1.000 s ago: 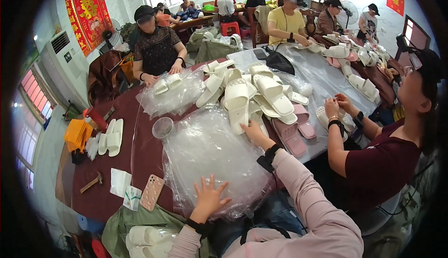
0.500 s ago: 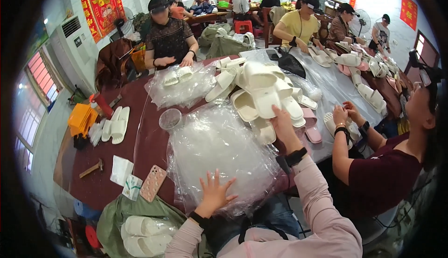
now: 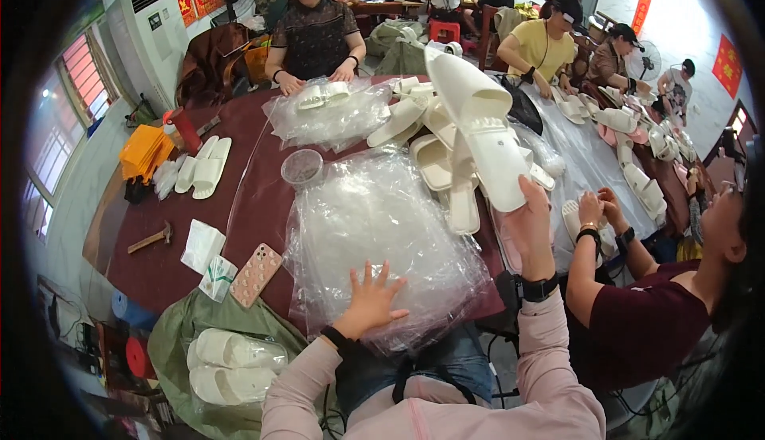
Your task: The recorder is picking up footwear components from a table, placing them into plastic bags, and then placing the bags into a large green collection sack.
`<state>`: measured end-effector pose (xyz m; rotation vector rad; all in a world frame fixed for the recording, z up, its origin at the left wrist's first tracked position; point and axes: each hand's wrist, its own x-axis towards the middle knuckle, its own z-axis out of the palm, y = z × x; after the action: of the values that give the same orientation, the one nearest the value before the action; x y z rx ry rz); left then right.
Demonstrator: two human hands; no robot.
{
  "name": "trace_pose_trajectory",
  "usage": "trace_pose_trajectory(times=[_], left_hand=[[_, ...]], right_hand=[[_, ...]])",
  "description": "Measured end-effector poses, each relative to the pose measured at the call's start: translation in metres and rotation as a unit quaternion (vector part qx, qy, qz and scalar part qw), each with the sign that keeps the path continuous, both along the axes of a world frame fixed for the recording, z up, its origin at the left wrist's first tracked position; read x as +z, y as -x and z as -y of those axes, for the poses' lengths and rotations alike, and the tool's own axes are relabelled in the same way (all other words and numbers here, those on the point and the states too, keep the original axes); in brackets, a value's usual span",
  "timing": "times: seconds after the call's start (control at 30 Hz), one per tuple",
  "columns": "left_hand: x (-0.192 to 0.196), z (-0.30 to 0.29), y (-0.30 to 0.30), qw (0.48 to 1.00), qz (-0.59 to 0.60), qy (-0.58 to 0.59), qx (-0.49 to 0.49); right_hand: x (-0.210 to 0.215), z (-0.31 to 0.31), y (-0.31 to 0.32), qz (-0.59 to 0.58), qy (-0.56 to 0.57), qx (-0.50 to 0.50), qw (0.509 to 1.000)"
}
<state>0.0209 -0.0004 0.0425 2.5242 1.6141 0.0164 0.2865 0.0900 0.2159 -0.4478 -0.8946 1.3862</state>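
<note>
The left hand (image 3: 373,301) lies open, fingers spread, on clear plastic bags (image 3: 370,217). At its two o'clock, the right hand (image 3: 532,217) grips a raised white slipper (image 3: 498,161) by its near end, long axis pointing to eleven o'clock. Loose slippers (image 3: 396,118) lie beyond, toward ten.

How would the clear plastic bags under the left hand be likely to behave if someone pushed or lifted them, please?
The plastic bags would probably be floppy, since their edges lie wrinkled and uneven. They may slide over one another, as they look thin and glossy. The left hand, spread flat on them, would likely limit any shifting.
</note>
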Motion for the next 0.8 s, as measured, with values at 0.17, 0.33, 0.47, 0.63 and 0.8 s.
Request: trace_pose_trajectory(times=[0.17,0.33,0.47,0.63,0.8], left_hand=[[0.001,-0.003,-0.002,0.999,-0.007,0.035,0.009],[-0.019,-0.003,0.002,1.0,-0.002,0.006,0.004],[0.004,-0.005,-0.009,0.999,0.007,0.046,0.02],[-0.03,-0.001,0.008,0.992,0.126,0.02,-0.013],[-0.037,0.004,0.01,0.977,0.202,-0.052,-0.055]], right_hand=[[0.003,0.014,0.022,0.005,0.025,0.027,0.999],[-0.021,0.024,0.044,0.025,0.079,0.095,0.992],[-0.057,0.036,0.073,0.094,0.169,0.146,0.97],[-0.083,0.052,0.103,0.269,0.25,0.235,0.9],[-0.085,0.063,0.103,0.296,0.297,0.294,0.859]])
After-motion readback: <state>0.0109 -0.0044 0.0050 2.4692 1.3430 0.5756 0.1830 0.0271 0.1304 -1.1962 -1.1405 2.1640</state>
